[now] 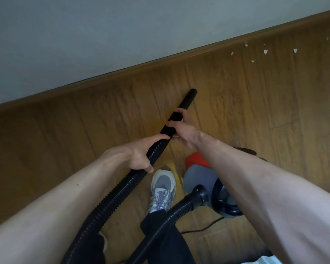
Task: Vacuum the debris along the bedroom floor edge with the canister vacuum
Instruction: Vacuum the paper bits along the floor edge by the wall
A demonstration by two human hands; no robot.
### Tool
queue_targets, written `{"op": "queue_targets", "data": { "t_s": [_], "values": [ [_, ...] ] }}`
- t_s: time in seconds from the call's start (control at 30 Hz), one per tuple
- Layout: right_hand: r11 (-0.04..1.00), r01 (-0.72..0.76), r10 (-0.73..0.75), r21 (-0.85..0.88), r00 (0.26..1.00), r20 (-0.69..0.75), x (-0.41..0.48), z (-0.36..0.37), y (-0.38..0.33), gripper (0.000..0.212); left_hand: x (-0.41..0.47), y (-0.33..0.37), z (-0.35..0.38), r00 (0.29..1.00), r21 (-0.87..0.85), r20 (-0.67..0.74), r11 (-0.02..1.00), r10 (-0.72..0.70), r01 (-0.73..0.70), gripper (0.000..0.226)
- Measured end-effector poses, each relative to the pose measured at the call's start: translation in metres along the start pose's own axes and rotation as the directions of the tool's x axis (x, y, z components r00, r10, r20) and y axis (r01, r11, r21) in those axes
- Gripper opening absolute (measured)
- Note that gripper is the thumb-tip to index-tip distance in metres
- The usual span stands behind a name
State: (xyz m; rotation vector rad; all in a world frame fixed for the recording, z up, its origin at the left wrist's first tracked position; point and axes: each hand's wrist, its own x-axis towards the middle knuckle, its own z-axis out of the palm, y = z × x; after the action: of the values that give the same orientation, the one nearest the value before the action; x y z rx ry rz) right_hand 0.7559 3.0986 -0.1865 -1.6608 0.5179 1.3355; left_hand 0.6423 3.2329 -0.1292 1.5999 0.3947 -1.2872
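Canister vacuum (pixel 198 180) stood on the wood floor (pixel 65 140), lower right of centre, grey-bodied with a red part at its far end, partly hidden behind the right forearm. A pale wall (pixel 84 35) filled the upper left of the view, and a brown baseboard (pixel 160 63) ran diagonally along its foot. A black corrugated hose (pixel 112 202) left the vacuum's port, curved down out of the bottom of the view and climbed again from lower left toward the centre. There it joined a rigid black tube (pixel 187 101). The tube's open end pointed up and right toward the baseboard; contact with the floor could not be confirmed. A grey and white shoe (pixel 162 189) was planted between the hose and the vacuum, with a dark trouser leg (pixel 166 241) above it. The left hand (pixel 139 155) grasped the hose just behind the joint, fingers wrapped around it. The right hand (pixel 183 128) grasped the tube just ahead of the joint, fingers curled over it. A thin black cord (pixel 204 228) lay on the floor beside the vacuum. Debris (pixel 265 52), small pale scraps, lay scattered on the floor near the baseboard at upper right, well apart from the tube's end.
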Motion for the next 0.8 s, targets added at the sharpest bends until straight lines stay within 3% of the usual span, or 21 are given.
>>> {"op": "queue_targets", "data": {
  "t_s": [0.23, 0.8],
  "values": [
    [0.998, -0.041, 0.039, 0.038, 0.997, 0.064, -0.008, 0.091, 0.006, 0.056, -0.064, -0.054, -0.031, 0.995, -0.12, -0.031, 0.989, -0.09, 0.085, 0.102],
    [0.983, -0.07, 0.097, -0.167, 0.982, 0.16, -0.031, 0.206, 0.014, 0.058, -0.142, -0.133, -0.037, 0.986, -0.455, -0.052, 0.883, -0.159, 0.118, 0.092]
  ]
}}
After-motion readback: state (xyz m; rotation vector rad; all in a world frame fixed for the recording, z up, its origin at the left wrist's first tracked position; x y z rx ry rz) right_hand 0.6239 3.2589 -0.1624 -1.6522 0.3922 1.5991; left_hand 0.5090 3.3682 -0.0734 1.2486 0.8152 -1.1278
